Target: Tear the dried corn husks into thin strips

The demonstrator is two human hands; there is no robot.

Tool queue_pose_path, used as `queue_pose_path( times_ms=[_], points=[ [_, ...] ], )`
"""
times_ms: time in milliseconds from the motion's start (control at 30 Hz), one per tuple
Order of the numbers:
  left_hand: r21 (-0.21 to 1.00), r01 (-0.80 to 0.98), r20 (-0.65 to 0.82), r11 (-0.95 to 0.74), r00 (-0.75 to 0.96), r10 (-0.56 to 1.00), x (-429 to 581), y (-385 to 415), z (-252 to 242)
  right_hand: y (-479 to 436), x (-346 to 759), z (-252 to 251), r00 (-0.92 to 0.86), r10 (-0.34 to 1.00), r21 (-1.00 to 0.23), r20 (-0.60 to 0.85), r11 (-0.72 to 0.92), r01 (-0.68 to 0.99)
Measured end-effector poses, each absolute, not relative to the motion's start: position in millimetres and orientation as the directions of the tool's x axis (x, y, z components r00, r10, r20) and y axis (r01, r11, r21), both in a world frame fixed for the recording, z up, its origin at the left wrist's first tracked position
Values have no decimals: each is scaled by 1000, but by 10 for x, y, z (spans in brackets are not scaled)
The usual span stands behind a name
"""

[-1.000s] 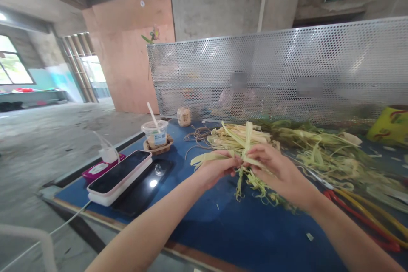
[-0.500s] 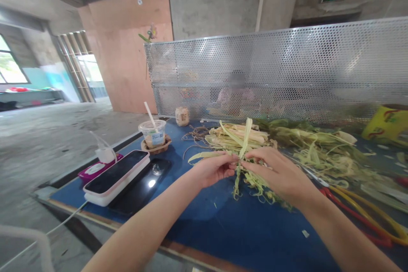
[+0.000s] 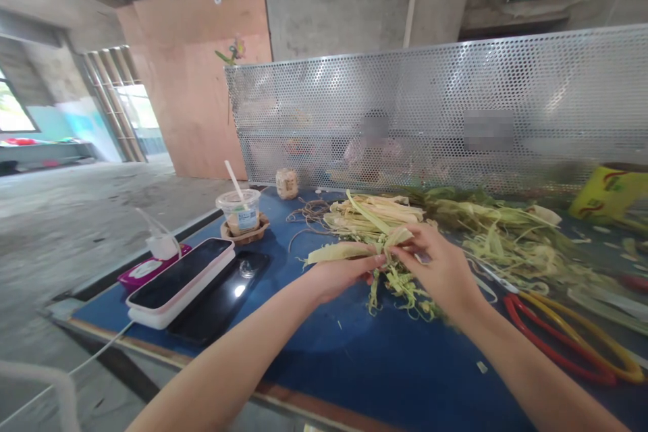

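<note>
Pale green corn husk strips meet between my two hands over the blue table. My left hand is closed on them from the left, with one broad strip lying out over its fingers. My right hand pinches a folded husk strip just to the right of it. Another strip points up and left from the join. Curly husk shreds lie just below my hands. Behind them rests a bundle of pale flat husks. My fingertips partly hide the join.
Loose husks spread on the right, near scissors with red and yellow handles. A drink cup with a straw, a phone on a white case and a dark tablet-like slab stand left. A perforated metal screen closes the back.
The upright husk strip has been bent down to the right and is now pinched in my right hand, which has risen slightly. The strip at left shows broader.
</note>
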State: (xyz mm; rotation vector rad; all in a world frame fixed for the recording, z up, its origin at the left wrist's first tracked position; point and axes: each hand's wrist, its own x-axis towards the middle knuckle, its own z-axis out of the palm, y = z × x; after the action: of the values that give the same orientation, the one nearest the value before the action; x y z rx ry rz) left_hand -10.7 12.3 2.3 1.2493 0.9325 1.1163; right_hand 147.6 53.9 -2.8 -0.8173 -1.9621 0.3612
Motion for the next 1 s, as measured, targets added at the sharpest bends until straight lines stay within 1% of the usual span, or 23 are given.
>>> queue_pose_path(
  times_ms=[67,100,167,233,300,367,500,567,633,700,833,867,933,967,1000],
  points=[
    [993,-117,62,-35,237,970,-105,122,19,552,1488,-38,-308,689,-565,656,719,405],
    [996,-80,67,-50,228,971,-106,120,19,554,1491,-44,-302,687,-553,661,718,423],
    [994,44,86,-97,202,976,-107,111,27,549,1490,-54,-326,663,-494,674,732,468],
    [976,168,106,-139,190,976,-105,95,46,533,1483,-54,-386,628,-424,676,759,494],
    [958,239,117,-161,185,976,-99,76,67,513,1474,-44,-432,603,-390,670,782,487],
    [949,262,130,-177,188,974,-96,62,81,497,1464,-29,-417,614,-417,670,776,474],
    [928,291,183,-233,188,965,-110,66,61,502,1447,-15,-328,686,-556,649,722,411],
    [915,328,193,-236,157,968,-118,81,40,515,1443,-16,-321,719,-594,616,692,410],
    [897,370,210,-244,129,969,-123,97,23,522,1444,-15,-325,747,-608,580,662,437],
    [879,396,235,-266,125,964,-128,106,18,518,1445,-8,-345,763,-594,547,644,482],
    [850,417,275,-322,169,946,-136,95,34,500,1424,-2,-384,754,-559,533,654,509],
    [846,421,276,-326,177,945,-132,91,38,501,1413,-8,-385,752,-574,535,657,488],
    [870,397,251,-293,155,955,-112,90,38,510,1390,-30,-373,758,-642,535,652,404],
    [902,353,218,-248,122,968,-95,93,34,516,1380,-45,-357,767,-683,533,639,354],
    [947,266,165,-182,85,983,-75,98,31,520,1373,-61,-335,776,-717,534,626,306]
  ],
)
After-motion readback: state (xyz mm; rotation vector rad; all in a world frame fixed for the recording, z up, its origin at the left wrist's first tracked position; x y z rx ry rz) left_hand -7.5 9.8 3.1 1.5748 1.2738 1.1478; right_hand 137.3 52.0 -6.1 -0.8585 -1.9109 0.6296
